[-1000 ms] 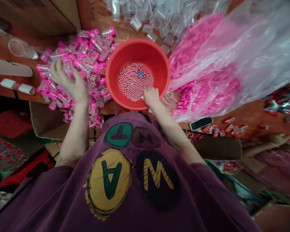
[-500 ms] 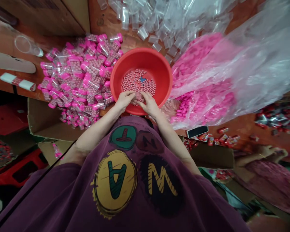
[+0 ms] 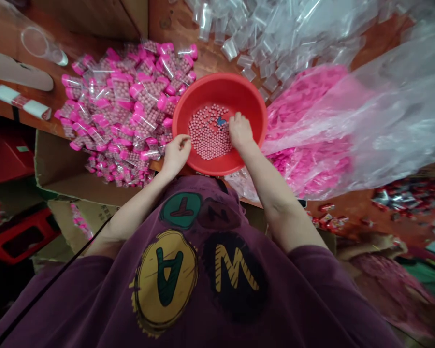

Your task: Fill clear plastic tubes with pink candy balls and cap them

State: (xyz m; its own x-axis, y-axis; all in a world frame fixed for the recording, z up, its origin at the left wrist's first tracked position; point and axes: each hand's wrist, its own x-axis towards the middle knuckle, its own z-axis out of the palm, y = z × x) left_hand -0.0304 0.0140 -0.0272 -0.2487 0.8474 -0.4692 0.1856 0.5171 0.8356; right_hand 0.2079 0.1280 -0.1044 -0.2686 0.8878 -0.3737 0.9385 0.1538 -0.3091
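Observation:
A red plastic bowl [image 3: 255,101] stands in front of me with small pink beads [image 3: 212,137] and a little blue piece [image 3: 221,121] in it. My left hand [image 3: 177,153] is at the bowl's left front rim, thumb and fingers curled together; whatever they may hold is hidden. Over the right side of the bowl is my right hand [image 3: 240,130], closed with its fingertips turned down and away, so I cannot see what is in it. Left of the bowl lies a big heap of clear jars [image 3: 130,106] filled with pink beads and closed with bright pink caps.
Clear empty cups [image 3: 264,43] lie in a pile at the back. A clear bag [image 3: 384,121] of pink caps [image 3: 311,96] spreads out to the right. An open cardboard box [image 3: 65,169] is below the table edge at left. Another person's arm [image 3: 369,244] shows at lower right.
My hands were together over the front of the bowl and have parted. The left moved to the left rim; the right went up and right. The view shifted slightly.

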